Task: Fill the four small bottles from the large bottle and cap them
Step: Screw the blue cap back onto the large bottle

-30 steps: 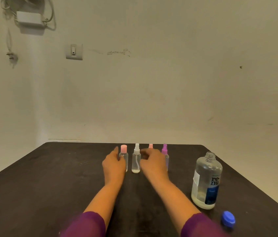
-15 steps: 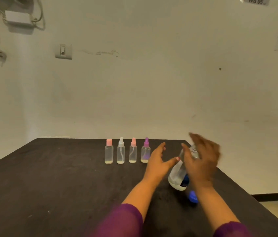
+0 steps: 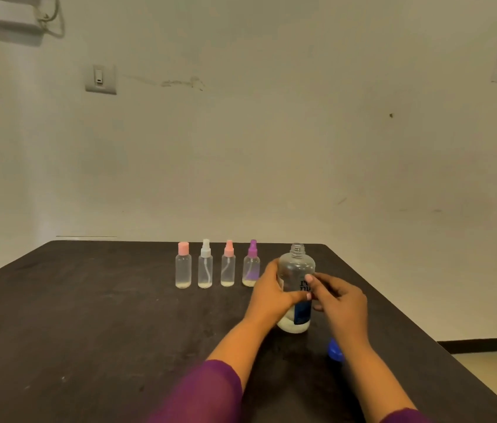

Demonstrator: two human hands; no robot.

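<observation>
Bottles are lining up at twelve o'clock on the table (image 3: pixel 88 315): four small bottles (image 3: pixel 205 271), all capped, each showing just a little liquid at the bottom. At one o'clock the large bottle (image 3: pixel 297 270) is standing upright, neck open, the left hand (image 3: pixel 268 296) wrapping round its body. The right hand (image 3: pixel 343 303) is touching the label with curled fingertips; gripping or not, I cannot tell. The blue cap (image 3: pixel 334 352) is lying at five o'clock of the large bottle, half hidden by the wrist. I'm reading this as wrap-up: the next move is calling for lifting that cap and screwing it on straight.
</observation>
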